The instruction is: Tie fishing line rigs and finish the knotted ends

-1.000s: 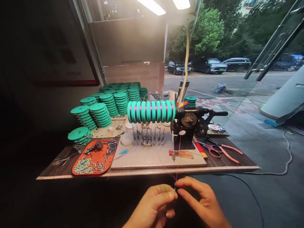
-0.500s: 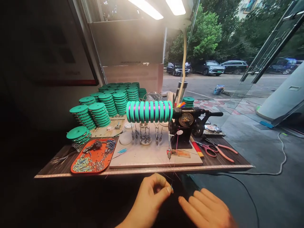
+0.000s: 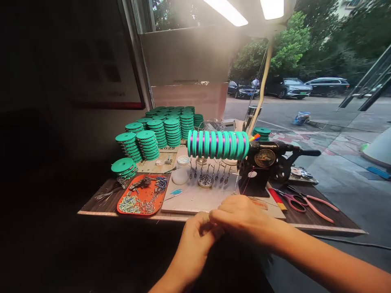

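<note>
My left hand (image 3: pixel 195 242) is closed in a pinch below the front edge of the table. In the earlier frame a thin line and a small bluish piece show at its fingertips; now they are hidden. Against those fingertips lies my right hand (image 3: pixel 240 215), its fingers curled and what they hold out of sight. Beyond the hands is a black hand-cranked winder (image 3: pixel 259 167). Its shaft carries a row of turquoise spools (image 3: pixel 217 145) wound with purple. Several metal swivel pieces (image 3: pixel 216 177) hang below the row.
An orange tray (image 3: pixel 155 206) of small sleeves and metal bits sits at left. Behind it rise stacks of green spools (image 3: pixel 172 132). A small dish of metal parts (image 3: pixel 205 181) stands on the board. Scissors (image 3: pixel 295 202) and pink-handled pliers (image 3: pixel 320 207) lie at right.
My right hand has moved up and left to meet the left hand, and its fingers have curled. The view has swung left, so the table appears farther right.
</note>
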A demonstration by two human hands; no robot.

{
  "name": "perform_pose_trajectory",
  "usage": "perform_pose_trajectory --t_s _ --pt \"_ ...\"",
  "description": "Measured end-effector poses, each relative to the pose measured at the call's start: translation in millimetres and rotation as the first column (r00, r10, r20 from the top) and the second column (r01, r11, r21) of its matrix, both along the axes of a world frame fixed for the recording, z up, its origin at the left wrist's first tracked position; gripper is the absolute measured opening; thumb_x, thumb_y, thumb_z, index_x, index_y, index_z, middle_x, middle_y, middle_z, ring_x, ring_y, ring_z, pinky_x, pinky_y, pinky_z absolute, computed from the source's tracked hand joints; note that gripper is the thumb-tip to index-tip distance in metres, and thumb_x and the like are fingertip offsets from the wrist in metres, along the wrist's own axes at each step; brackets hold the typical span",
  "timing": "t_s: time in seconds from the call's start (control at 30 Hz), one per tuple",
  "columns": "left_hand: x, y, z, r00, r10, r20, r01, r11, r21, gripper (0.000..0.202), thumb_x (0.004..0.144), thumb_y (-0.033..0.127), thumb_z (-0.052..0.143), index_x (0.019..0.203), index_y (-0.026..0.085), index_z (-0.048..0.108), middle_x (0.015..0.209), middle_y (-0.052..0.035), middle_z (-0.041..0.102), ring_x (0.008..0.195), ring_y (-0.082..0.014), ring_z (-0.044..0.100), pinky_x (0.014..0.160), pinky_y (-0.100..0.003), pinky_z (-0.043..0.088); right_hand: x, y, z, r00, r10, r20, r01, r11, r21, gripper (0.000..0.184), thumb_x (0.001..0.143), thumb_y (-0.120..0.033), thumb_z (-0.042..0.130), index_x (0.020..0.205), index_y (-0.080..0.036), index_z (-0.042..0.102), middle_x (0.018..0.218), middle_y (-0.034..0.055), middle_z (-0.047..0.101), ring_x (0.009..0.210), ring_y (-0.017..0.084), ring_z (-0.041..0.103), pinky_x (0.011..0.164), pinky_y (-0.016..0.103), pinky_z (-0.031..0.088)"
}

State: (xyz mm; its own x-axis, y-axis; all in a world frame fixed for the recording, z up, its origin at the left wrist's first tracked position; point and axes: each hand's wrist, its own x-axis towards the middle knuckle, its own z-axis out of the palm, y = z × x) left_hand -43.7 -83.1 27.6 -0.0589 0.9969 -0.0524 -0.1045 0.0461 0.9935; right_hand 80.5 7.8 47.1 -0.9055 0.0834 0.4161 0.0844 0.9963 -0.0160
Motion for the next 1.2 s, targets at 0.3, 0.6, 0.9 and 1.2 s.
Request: perform_pose_trajectory --t_s 0.3,0.6,0.9,1.2 --pt "10.9 -7.7 -16.1 0.699 0.511 -0.501 -0.204 0.814 0.544 0.020 0.076 0.009 0.050 0.077 0.022 0.065 0.086 -0.0078 0.057 0.080 -0.0219 0.051 0.071 -0.031 0.039 -15.2 1.2 17.3 0.952 -0.275 0.131 0.302 0.906 -0.297 0.013 0.077 -0.014 0.048 0.067 -0.017 0.055 0.047 -0.0066 0.039 0.042 0.008 0.026 0.042 0.019 0.020" --pt "-4.3 -6.6 -11.5 0.734 0.337 -0.590 0.030 0.851 0.524 0.019 0.075 0.008 0.051 0.076 0.017 0.068 0.076 -0.0097 0.066 0.073 -0.0209 0.052 0.068 -0.030 0.038 -19.6 1.0 31.3 0.930 -0.303 0.209 0.362 0.852 -0.377 0.008 0.070 -0.011 0.059 0.067 -0.017 0.063 0.052 -0.0025 0.055 0.045 0.008 0.044 0.044 0.018 0.029" --pt "-0.6 3.0 -5.5 0.920 0.013 0.392 0.119 0.942 -0.312 0.006 0.059 0.012 0.063 0.057 0.010 0.059 0.054 0.0037 0.045 0.046 -0.0040 0.029 0.043 -0.018 0.016 37.9 -34.9 -30.7 0.955 -0.028 -0.295 0.053 0.995 0.079 0.021 0.083 -0.013 0.042 0.091 -0.018 0.060 0.066 0.0058 0.064 0.052 0.015 0.051 0.048 0.028 0.036" --pt "6.0 0.1 -5.6 0.881 -0.007 0.472 0.203 0.908 -0.365 0.007 0.059 0.015 0.064 0.060 0.010 0.059 0.064 0.0002 0.047 0.053 -0.0041 0.037 0.042 -0.015 0.016 32.0 -48.7 -52.1 0.874 -0.319 -0.365 0.043 0.801 -0.598 0.014 0.082 -0.016 0.048 0.082 -0.017 0.062 0.067 0.0043 0.062 0.060 0.015 0.054 0.054 0.026 0.042"
